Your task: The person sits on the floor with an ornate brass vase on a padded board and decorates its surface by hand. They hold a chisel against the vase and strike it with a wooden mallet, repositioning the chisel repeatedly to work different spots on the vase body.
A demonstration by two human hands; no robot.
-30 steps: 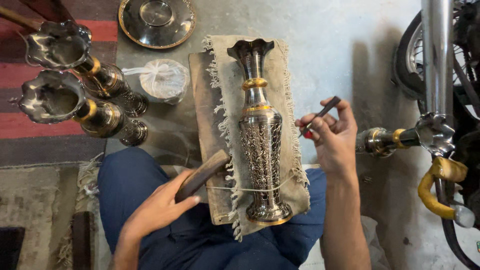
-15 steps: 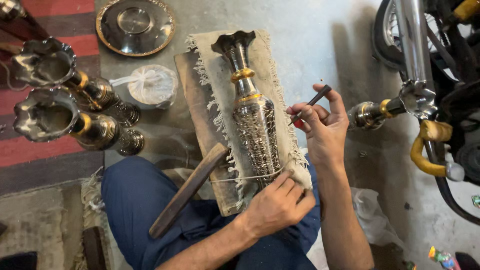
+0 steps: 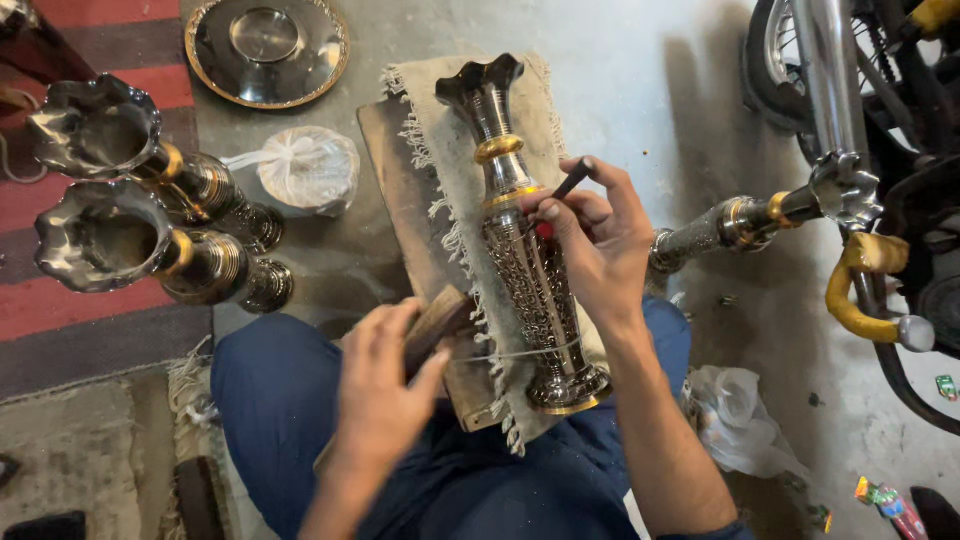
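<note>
Right hand [image 3: 590,235] pinches thin engraving tool [image 3: 570,185] against metal vase [image 3: 525,250], laid flat on fringed cloth [image 3: 445,200] for steadiness. Left hand [image 3: 385,385] grips wooden mallet [image 3: 440,320], poised near.

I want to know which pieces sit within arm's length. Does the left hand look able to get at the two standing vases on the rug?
Probably yes: the left hand is nearest the two standing vases, with bare floor between, but it holds a wooden mallet.
</note>
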